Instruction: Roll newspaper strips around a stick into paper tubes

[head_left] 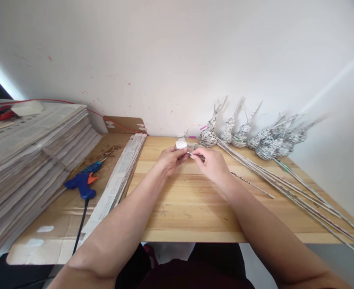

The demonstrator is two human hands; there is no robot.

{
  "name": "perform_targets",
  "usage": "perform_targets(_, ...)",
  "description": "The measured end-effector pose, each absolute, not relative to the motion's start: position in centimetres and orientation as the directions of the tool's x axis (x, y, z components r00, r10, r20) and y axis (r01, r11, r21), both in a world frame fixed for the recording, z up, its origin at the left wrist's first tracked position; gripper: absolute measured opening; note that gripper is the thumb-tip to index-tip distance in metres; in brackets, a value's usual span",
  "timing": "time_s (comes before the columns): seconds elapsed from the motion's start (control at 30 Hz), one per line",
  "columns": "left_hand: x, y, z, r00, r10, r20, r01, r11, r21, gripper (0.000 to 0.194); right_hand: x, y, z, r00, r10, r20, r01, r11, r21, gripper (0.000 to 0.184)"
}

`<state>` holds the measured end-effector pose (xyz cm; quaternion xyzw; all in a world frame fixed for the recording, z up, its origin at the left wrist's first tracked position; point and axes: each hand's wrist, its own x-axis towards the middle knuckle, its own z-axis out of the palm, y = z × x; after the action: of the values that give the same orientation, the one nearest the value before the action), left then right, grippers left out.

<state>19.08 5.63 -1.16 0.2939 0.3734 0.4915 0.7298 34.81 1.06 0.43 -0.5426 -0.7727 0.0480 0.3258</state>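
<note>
Both hands meet over the back middle of the wooden table. My left hand [168,159] is closed, its thumb and fingers pinching near the end of a thin rolled paper stick [253,185]. My right hand [210,161] is closed on the same stick just to the right. The speckled stick runs out beneath my right wrist toward the lower right. A small white piece [181,144], perhaps a roll of paper or tape, shows just behind my left fingertips; whether they touch it I cannot tell. My fingers hide part of the stick.
Several woven paper shapes [208,135] stand along the wall at the back right. Long paper sticks [264,173] lie across the table's right side. On the left are newspaper strips [116,180], a blue glue gun [83,182] on cardboard [59,245], and a tall newspaper stack [38,160].
</note>
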Motion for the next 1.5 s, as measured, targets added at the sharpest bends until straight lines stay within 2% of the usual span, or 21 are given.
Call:
perform_targets(0.2,19.2,5.6,-1.2,0.263,0.932,-0.248,-0.534,0.355,0.767,0.009,34.8,1.0,0.8,-0.176,0.910,0.376,0.793,0.357,-0.494,0.023)
perform_targets(0.3,19.2,5.7,-1.4,0.250,0.935,-0.252,-0.533,0.350,0.770,0.013,34.7,0.9,0.9,-0.170,0.912,0.373,0.763,0.361,-0.536,0.015)
perform_targets(0.57,19.2,5.5,-1.3,0.175,0.939,-0.296,-0.490,0.344,0.801,0.022,34.6,0.7,0.7,-0.154,0.900,0.408,0.779,0.365,-0.510,0.009)
perform_targets(0.73,19.5,5.1,-1.5,0.255,0.927,-0.274,-0.441,0.364,0.820,0.032,34.5,0.9,0.5,-0.111,0.938,0.328,0.682,0.312,-0.662,0.016)
perform_targets(0.83,19.7,4.9,-1.7,0.340,0.901,-0.270,-0.414,0.401,0.817,0.036,34.5,1.1,0.5,-0.131,0.961,0.244,0.618,0.272,-0.737,0.018)
perform_targets(0.93,19.7,4.9,-1.7,0.352,0.900,-0.259,-0.419,0.398,0.816,0.036,34.8,1.2,0.6,-0.152,0.975,0.163,0.573,0.222,-0.789,0.019)
perform_targets(1.0,19.5,5.0,-1.5,0.350,0.899,-0.262,-0.408,0.398,0.822,0.035,35.0,1.2,0.6,-0.131,0.979,0.159,0.608,0.206,-0.767,0.019)
perform_targets(1.07,19.3,5.0,-1.3,0.340,0.901,-0.269,-0.388,0.395,0.833,0.034,35.1,1.2,0.7,-0.099,0.971,0.217,0.673,0.226,-0.704,0.018)
perform_targets(1.2,19.1,5.1,-1.4,0.226,0.943,-0.243,-0.331,0.309,0.892,0.034,34.8,1.0,0.7,-0.100,0.923,0.373,0.805,0.295,-0.515,0.016)
perform_targets(1.3,19.1,5.3,-1.7,0.151,0.968,-0.200,-0.268,0.235,0.934,0.034,34.6,0.8,0.7,-0.134,0.901,0.413,0.880,0.300,-0.368,0.017)
perform_targets(1.4,19.0,5.6,-1.9,0.162,0.964,-0.209,-0.310,0.251,0.917,0.031,34.6,0.8,0.7,-0.129,0.896,0.426,0.904,0.283,-0.322,0.017)
perform_targets(1.5,18.6,6.0,-1.7,0.162,0.953,-0.257,-0.420,0.303,0.856,0.025,35.0,1.1,0.6,-0.097,0.902,0.421,0.905,0.256,-0.339,0.016)
